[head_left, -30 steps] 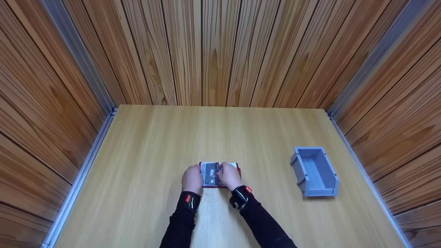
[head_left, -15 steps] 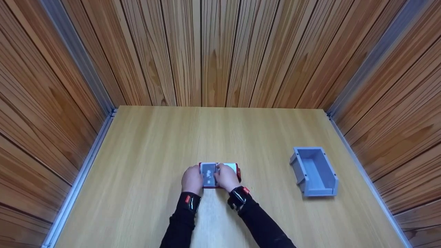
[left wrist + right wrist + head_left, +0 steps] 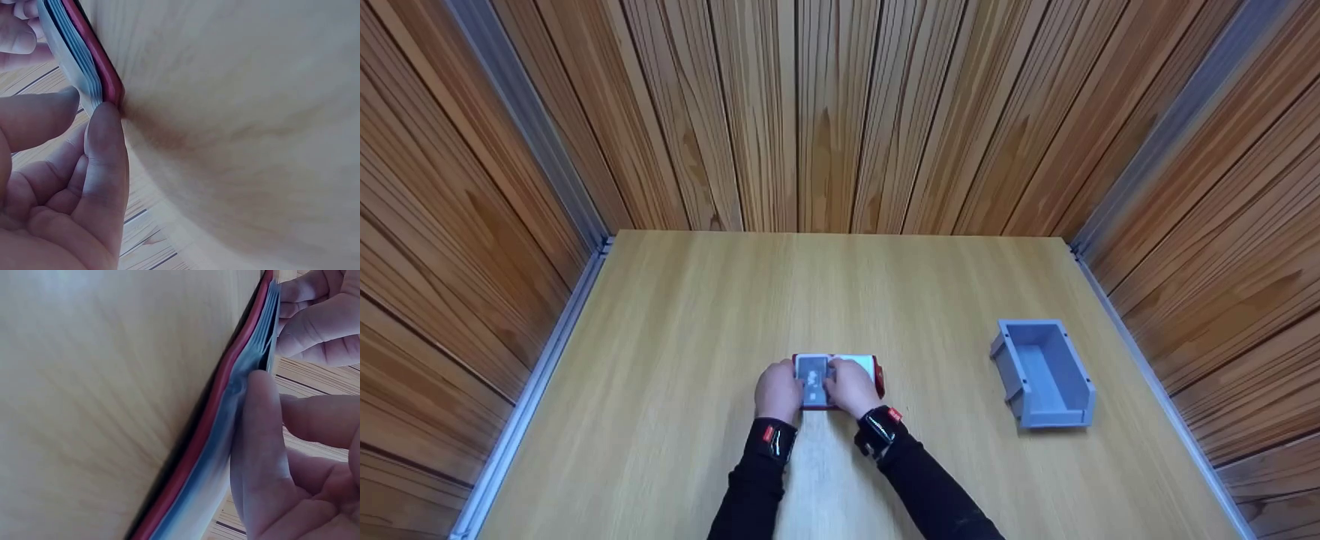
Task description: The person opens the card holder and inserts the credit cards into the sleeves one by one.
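A red-covered card holder (image 3: 865, 363) lies opened out on the table, its clear sleeves spread left and right. Inside the left-hand sleeve sits a dark grey card (image 3: 813, 370) with pale markings. My left hand (image 3: 778, 390) holds the holder's left edge; the left wrist view shows thumb and finger at the corner of the stacked sleeves (image 3: 79, 62). At the card's right edge, near the fold, my right hand (image 3: 853, 386) pinches with thumb and finger. The right wrist view shows that thumb against the sleeve opening, beside the red cover (image 3: 216, 391). The fingertips partly hide the card's edge.
A grey-blue plastic bin (image 3: 1027, 325) with a low front stands to the right on the wooden table (image 3: 697, 300). Wood-plank walls (image 3: 840, 112) with metal corner rails enclose the table's back and sides.
The dark card has slid left, deeper into the left-hand sleeve, with my right hand following slightly left. My left hand has stayed at the holder's left edge.
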